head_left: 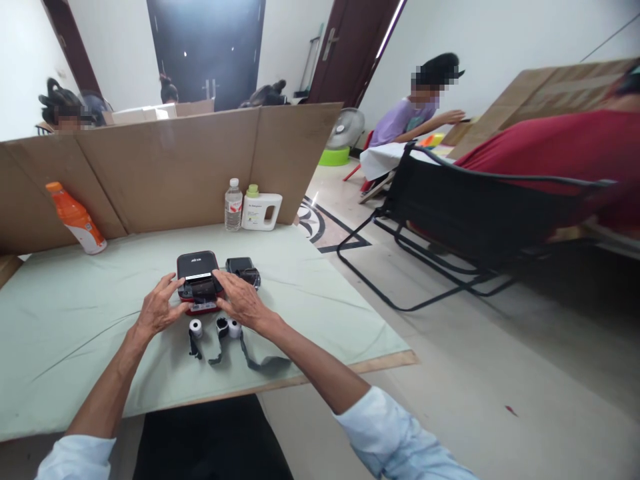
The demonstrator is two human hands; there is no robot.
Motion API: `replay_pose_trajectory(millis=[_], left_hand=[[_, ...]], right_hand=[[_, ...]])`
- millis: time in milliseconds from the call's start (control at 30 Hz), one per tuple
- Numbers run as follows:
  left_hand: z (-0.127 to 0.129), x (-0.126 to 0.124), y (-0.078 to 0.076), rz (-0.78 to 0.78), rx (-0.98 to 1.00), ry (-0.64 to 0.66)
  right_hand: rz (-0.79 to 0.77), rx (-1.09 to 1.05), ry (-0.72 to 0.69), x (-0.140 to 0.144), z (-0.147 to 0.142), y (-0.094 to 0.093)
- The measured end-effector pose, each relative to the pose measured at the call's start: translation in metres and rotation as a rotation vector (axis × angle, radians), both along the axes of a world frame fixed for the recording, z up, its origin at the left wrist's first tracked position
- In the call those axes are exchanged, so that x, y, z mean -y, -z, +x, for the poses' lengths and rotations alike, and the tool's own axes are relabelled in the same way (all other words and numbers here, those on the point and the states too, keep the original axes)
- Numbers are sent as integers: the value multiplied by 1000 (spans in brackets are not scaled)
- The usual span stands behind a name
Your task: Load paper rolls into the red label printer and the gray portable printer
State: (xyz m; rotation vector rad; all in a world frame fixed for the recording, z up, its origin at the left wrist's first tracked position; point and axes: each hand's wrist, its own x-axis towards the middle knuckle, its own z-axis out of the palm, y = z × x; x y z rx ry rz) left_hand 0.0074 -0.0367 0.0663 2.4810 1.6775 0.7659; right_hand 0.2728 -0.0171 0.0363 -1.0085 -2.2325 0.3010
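- Cardboard panels (165,167) walled off the back of a table (60,333) covered in pale green cloth, with dark doors and other seated people beyond, toward the upper part of the frame.
- At upper left an orange drink bottle (77,219) leaned against the cardboard.
- At centre, the left hand (159,309) lay with fingers spread against the left side of a small red-and-black printer (199,283), gripping nothing.
- The printer's lid stood open and its bay looked empty, so loading seemed barely begun; three small paper rolls (195,327) with loose dark strips lay just below it, unused.
- The right hand (243,301) pressed flat on the printer's right edge, fingers open.
- A black device (243,271) sat just right of the printer; a water bottle (233,205) and white jug (261,210) stood behind.
- At right, a black folding chair (475,213) stood on the tiled floor.
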Motion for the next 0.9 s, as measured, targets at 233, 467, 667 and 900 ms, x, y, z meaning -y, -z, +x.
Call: replay_pose_trajectory(millis=[233, 467, 667, 900], left_hand=[[1, -3, 14, -17, 69, 63], [7, -2, 31, -49, 84, 65], [0, 6, 21, -55, 124, 54], [-63, 34, -3, -15, 175, -82]], right_hand=[[-224, -78, 23, -3, -1, 10], [-230, -59, 6, -5, -1, 6], [-190, -4, -2, -3, -11, -9], [-181, 70, -145, -10, -80, -35]])
